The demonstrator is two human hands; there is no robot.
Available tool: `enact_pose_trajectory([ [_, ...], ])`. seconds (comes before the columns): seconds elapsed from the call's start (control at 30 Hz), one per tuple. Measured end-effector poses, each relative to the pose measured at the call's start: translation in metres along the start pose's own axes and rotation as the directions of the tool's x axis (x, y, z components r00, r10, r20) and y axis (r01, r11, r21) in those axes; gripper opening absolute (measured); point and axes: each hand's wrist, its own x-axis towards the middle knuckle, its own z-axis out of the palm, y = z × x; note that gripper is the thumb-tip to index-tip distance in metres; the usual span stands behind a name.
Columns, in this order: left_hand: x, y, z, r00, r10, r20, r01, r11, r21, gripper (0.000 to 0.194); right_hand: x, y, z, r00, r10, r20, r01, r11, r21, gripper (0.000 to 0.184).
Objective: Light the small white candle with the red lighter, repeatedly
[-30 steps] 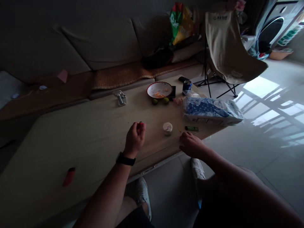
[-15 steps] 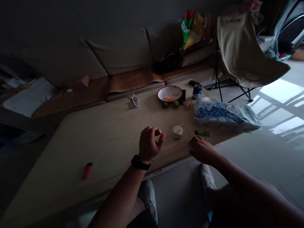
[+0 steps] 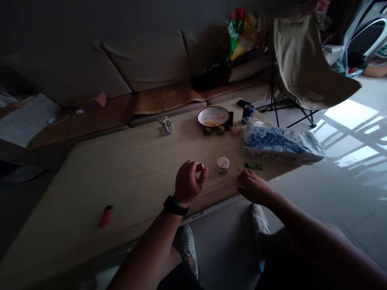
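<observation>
My left hand [image 3: 187, 183], with a black watch on the wrist, is closed round a small red lighter [image 3: 200, 166] whose metal top sticks out between thumb and fingers. It hovers over the wooden table [image 3: 130, 169], a little left of a small white cup [image 3: 223, 164]. My right hand [image 3: 252, 187] rests near the table's front edge with its fingers curled loosely; I cannot see anything in it. A green lighter [image 3: 253, 166] lies just beyond that hand.
A second red lighter [image 3: 106, 215] lies at the table's left front. At the far end stand a bowl of orange food [image 3: 213, 116], two green fruits [image 3: 213, 130], a can [image 3: 247, 113] and a blue-white pack [image 3: 279, 143]. A sofa [image 3: 145, 76] and folding chair [image 3: 302, 64] stand behind.
My left hand turned and moved right toward the white cup, so the lighter's top now points right. My right hand stayed at the table edge. The camera view shifted.
</observation>
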Motion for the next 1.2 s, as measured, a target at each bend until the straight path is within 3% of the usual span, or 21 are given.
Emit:
enact_pose_trajectory([
  [0.47, 0.012, -0.007, 0.018, 1.000, -0.004, 0.023, 0.001, 0.993, 0.117, 0.023, 0.001, 0.000, -0.001, 1.000, 0.020, 0.014, -0.019, 1.000, -0.005, 0.021],
  [0.9, 0.030, 0.012, 0.043, 0.991, 0.081, 0.104, -0.099, 0.978, 0.185, 0.017, 0.000, -0.002, -0.003, 1.000, 0.013, 0.009, -0.013, 1.000, -0.005, 0.022],
  [1.2, 0.033, 0.013, 0.050, 0.984, 0.108, 0.142, -0.137, 0.966, 0.218, 0.019, 0.000, -0.004, -0.005, 0.999, 0.028, 0.028, -0.027, 0.999, -0.019, 0.023],
])
